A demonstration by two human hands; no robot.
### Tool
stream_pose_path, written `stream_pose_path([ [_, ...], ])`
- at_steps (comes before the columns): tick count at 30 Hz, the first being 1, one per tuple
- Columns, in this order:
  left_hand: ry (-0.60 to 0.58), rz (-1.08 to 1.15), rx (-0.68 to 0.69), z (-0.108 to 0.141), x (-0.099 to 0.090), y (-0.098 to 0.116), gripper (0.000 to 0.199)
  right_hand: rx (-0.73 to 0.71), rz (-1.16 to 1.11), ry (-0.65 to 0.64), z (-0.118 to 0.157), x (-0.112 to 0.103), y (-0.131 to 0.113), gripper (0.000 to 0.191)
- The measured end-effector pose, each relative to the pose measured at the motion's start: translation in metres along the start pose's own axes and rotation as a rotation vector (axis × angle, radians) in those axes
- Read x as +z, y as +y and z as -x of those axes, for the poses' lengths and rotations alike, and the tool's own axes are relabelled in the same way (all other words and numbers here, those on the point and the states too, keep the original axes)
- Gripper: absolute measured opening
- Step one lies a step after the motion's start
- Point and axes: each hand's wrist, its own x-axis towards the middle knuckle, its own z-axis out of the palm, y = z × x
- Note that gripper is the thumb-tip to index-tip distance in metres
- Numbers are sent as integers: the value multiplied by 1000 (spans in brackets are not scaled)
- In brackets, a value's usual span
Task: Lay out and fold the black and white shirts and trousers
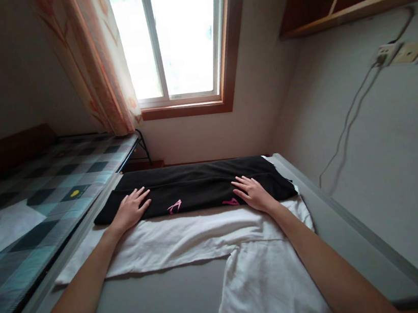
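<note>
A black garment (198, 188) with pink marks lies folded in a wide band across the far part of a grey table (166, 300). Under its near edge and toward me spreads a white shirt (173, 238), one sleeve reaching to the table's near edge on the right. My left hand (131, 208) rests flat on the left part of the black cloth, fingers spread. On the right part of the same cloth lies my right hand (252, 192), its fingers also spread. Neither hand grips anything.
To the left is a bed with a checked mattress (79, 168) and a paper sheet (2, 227). A curtain (96, 63) hangs beside the window (178, 37). On the right wall are a shelf (359, 8) and a socket with a plugged cord (386, 54).
</note>
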Motion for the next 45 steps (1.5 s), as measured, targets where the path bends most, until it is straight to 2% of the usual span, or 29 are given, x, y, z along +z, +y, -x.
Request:
stream_pose_path([
  [3, -9, -3, -3, 0, -1, 1, 54, 101, 68, 131, 0, -6, 9, 43],
  [7, -18, -8, -8, 1, -3, 3, 54, 345, 173, 340, 7, -19, 43, 38],
  [10, -22, -8, -11, 1, -3, 4, 54, 451, 180, 358, 13, -24, 72, 36],
  [12, -18, -7, -10, 1, -3, 3, 54, 497, 196, 356, 16, -24, 83, 34],
  [16, 12, -7, 8, 1, -1, 1, 54, 576, 278, 400, 15, -19, 78, 33],
  [20, 19, -8, 14, 1, 0, 1, 54, 553, 320, 378, 15, -15, 64, 33],
  [25, 40, 3, 12, 1, 0, 2, 53, 546, 325, 373, 18, -14, 59, 35],
  [29, 49, 18, 11, 0, 2, 0, 54, 359, 268, 366, 11, -13, 53, 35],
  [32, 61, 21, 19, 0, 4, -2, 54, 197, 206, 291, 0, -10, 46, 35],
  [34, 68, 21, 21, 0, 5, -3, 54, 157, 185, 232, -8, -8, 44, 34],
  [39, 79, 24, 29, 0, 5, -3, 53, 189, 169, 63, -25, -9, 49, 33],
  [45, 82, 21, 21, 0, 4, -1, 52, 225, 266, -57, -39, -13, 56, 32],
])
